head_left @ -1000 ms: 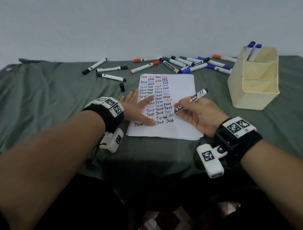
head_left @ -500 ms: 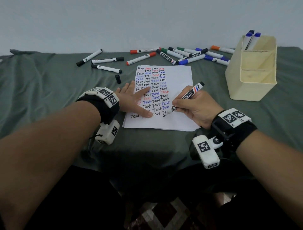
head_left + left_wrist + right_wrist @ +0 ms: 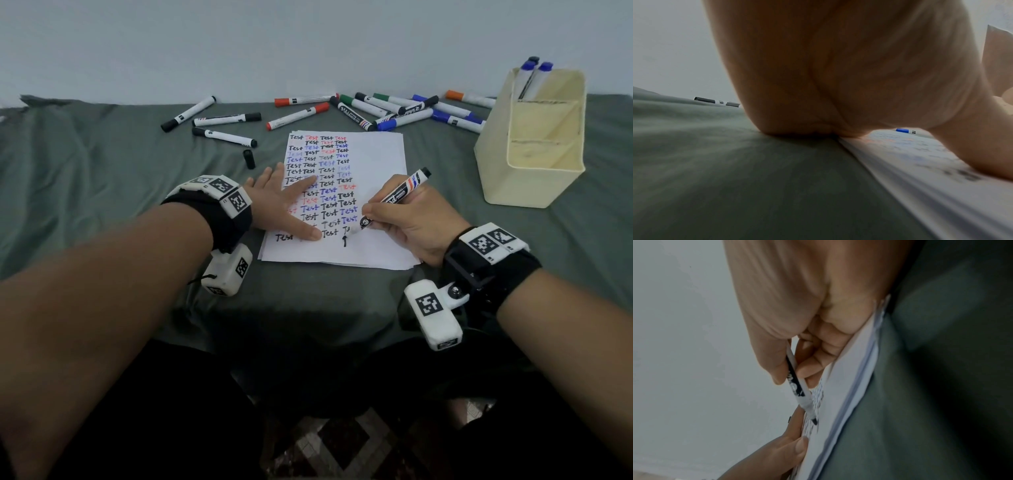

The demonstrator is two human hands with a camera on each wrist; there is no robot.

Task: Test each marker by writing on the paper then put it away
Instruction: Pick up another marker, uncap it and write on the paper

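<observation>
my right hand [image 3: 416, 222] pinches the black marker [image 3: 397, 197], tip on the paper [image 3: 371, 205], mid-word; my left hand [image 3: 279, 202] lies flat, steadying it. three markers sit in the holder [image 3: 534, 185]; many remain untested.

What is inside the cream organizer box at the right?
In the cream organizer box, three markers with blue or dark caps stand in the back compartment. The front compartments look empty; their bottoms are partly hidden.
</observation>
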